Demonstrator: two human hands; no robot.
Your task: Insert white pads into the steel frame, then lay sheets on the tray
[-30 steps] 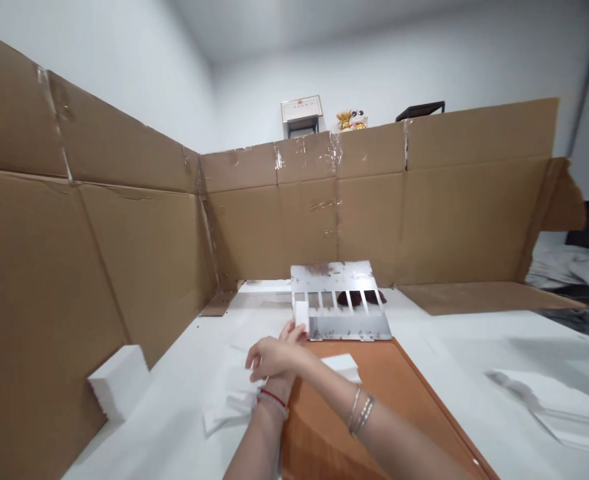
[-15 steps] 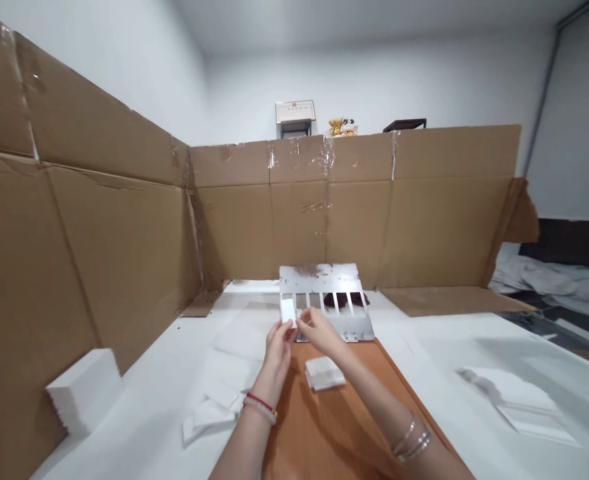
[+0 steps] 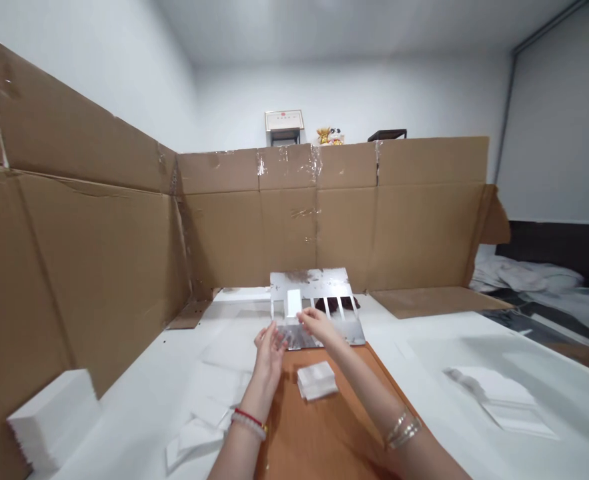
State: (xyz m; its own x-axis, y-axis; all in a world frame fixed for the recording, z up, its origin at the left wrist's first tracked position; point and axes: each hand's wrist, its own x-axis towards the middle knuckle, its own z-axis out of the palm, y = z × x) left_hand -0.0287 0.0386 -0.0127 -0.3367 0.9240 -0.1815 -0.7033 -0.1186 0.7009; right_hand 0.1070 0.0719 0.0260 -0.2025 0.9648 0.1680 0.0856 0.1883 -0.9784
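Since half a second ago the small white card (image 3: 293,303) has risen from the lowest slot edge to stand higher in the slotted metal rack (image 3: 314,308). Right hand (image 3: 315,323) pinches near its lower edge; whether it grips cannot be told. Left hand (image 3: 270,344) hovers open, empty. Seating the card seems underway; next calls for steady alignment with the slot.

1. Two bare hands: the left hand (image 3: 269,347) and the right hand (image 3: 315,323).
2. One slotted metal rack (image 3: 314,307) at 12 o'clock from the hands.
3. One white card (image 3: 293,303) stands in the rack.
4. One brown board (image 3: 324,427) on the counter (image 3: 424,347).
5. Two neat white stacks: the small stack (image 3: 317,380) on the board, the big stack (image 3: 49,420) at 9 o'clock.
6. One loose heap of white pieces (image 3: 199,433) at 7 o'clock.
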